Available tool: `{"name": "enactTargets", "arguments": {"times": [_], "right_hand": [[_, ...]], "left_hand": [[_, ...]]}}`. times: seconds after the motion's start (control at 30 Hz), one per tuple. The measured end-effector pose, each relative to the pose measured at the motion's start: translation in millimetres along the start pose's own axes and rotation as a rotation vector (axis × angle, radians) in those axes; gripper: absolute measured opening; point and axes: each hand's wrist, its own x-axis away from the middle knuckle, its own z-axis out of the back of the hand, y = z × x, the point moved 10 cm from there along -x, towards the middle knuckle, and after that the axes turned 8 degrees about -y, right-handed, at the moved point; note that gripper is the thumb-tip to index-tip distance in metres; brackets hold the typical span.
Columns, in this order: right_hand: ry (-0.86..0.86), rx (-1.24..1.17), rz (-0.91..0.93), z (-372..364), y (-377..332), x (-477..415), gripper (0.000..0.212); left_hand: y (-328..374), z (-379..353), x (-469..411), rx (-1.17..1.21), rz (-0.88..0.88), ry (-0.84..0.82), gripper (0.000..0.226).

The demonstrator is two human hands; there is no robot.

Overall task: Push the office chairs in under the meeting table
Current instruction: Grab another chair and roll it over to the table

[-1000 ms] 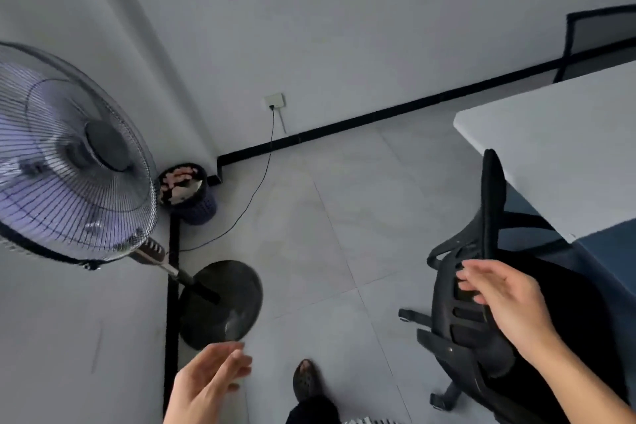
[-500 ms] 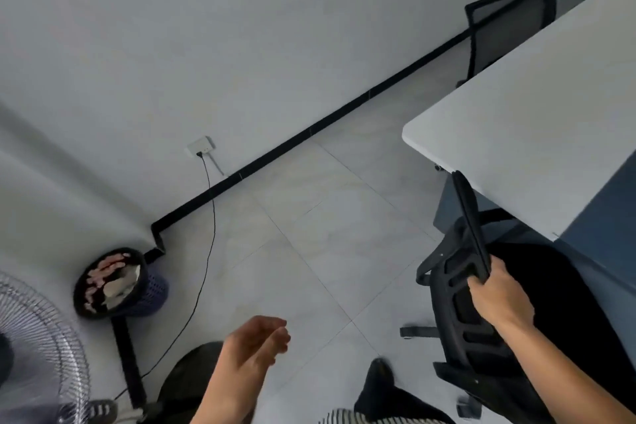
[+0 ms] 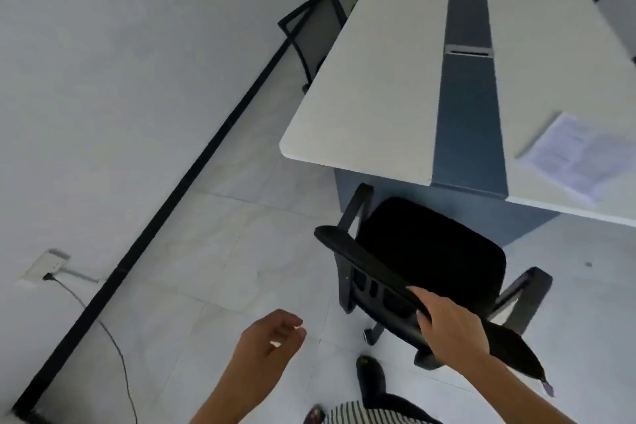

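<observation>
**My right hand on the chair back, at the short end of the counter**

My right hand [image 3: 451,327] grasps the top edge of the backrest of the black office chair [image 3: 426,251]; the fingers curl over the edge. My left hand [image 3: 272,341] holds nothing. It hangs in the air over the floor with fingers loosely bent, well apart from the chair, at about 9 o'clock from my right hand.

The chair stands at 12 o'clock from me, its seat facing the short end of the counter [image 3: 378,79]. The front of the seat is near the blue-grey end panel, but the seat is not under the top; the two armrests stand out at both sides.

The counter is long and white, with a blue-grey strip along its middle. It runs away from me toward 1 o'clock. A printed paper [image 3: 578,158] lies flat on it at the right. A second chair [image 3: 316,27] with a mesh back stands at the counter's left long side, at 11 o'clock, close to the wall.

The floor [image 3: 213,234] has pale grey tiles. A black skirting line follows the white wall toward 11 o'clock. At 9 o'clock a wall socket [image 3: 44,267] has a plug in it, and a thin cable [image 3: 113,348] hangs down to the floor. My dark shoe [image 3: 370,375] is beside the chair base.
</observation>
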Motion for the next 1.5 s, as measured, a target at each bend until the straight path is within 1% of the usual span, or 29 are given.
{"name": "enactTargets", "arguments": {"times": [0.03, 0.07, 0.17, 0.23, 0.3, 0.37, 0.43, 0.47, 0.5, 0.57, 0.6, 0.63, 0.67, 0.73, 0.8, 0.9, 0.97, 1.13, 1.23, 1.37, 1.43, 1.5], "right_hand": [[0.006, -0.01, -0.01, -3, 6, 11, 0.039], [0.008, -0.024, -0.023, -4, 12, 22, 0.039], [-0.001, -0.058, -0.053, -7, 29, 48, 0.045], [-0.004, -0.057, -0.058, -5, 32, 61, 0.045], [-0.035, -0.041, -0.071, -7, 35, 67, 0.046], [-0.086, -0.08, -0.104, -12, 44, 70, 0.049], [-0.098, -0.209, -0.189, -8, 61, 73, 0.046], [-0.062, -0.235, -0.234, -2, 73, 74, 0.043], [0.002, -0.207, -0.271, 7, 88, 76, 0.047], [0.156, -0.051, -0.366, 26, 123, 81, 0.069], [0.225, 0.006, -0.419, 32, 140, 84, 0.076], [0.268, 0.027, -0.462, 35, 155, 85, 0.077], [0.278, 0.038, -0.492, 37, 164, 81, 0.074], [0.247, 0.07, -0.513, 43, 172, 63, 0.062], [0.225, 0.086, -0.512, 53, 179, 46, 0.056], [0.234, 0.089, -0.497, 70, 198, 26, 0.054], [0.231, 0.111, -0.461, 82, 209, 12, 0.052], [0.218, 0.141, -0.399, 113, 223, -26, 0.054], [0.25, 0.168, -0.367, 116, 217, -31, 0.055], [0.255, 0.143, -0.364, 111, 205, -37, 0.05], [0.252, 0.135, -0.359, 111, 203, -43, 0.048], [0.256, 0.111, -0.367, 115, 208, -49, 0.049]], "left_hand": [[0, 0, -5, -0.058, -0.015, -0.011, 0.003], [-1, 1, -11, -0.134, -0.036, -0.012, 0.007], [11, -9, -27, -0.422, -0.209, 0.023, 0.041], [22, -32, -35, -0.564, -0.308, 0.001, 0.056], [24, -67, -47, -0.689, -0.348, -0.088, 0.061], [17, -98, -57, -0.786, -0.343, -0.177, 0.066], [11, -114, -68, -0.846, -0.343, -0.173, 0.07], [11, -117, -73, -0.866, -0.345, -0.148, 0.071], [12, -118, -78, -0.894, -0.344, -0.125, 0.073], [17, -121, -87, -0.936, -0.346, -0.1, 0.08], [21, -123, -92, -0.945, -0.353, -0.094, 0.081], [28, -124, -98, -0.955, -0.362, -0.086, 0.08], [34, -125, -105, -0.966, -0.366, -0.079, 0.077], [50, -126, -121, -0.977, -0.372, -0.069, 0.075], [64, -129, -138, -0.974, -0.383, -0.051, 0.076], [77, -141, -158, -0.959, -0.387, -0.029, 0.084], [80, -155, -163, -0.946, -0.367, -0.018, 0.084], [91, -171, -186, -0.926, -0.322, 0.027, 0.072], [99, -164, -197, -0.972, -0.362, 0.068, 0.07], [105, -148, -216, -1.014, -0.423, 0.081, 0.056], [111, -143, -225, -1.028, -0.442, 0.09, 0.055], [116, -143, -230, -1.008, -0.427, 0.101, 0.056]]}}
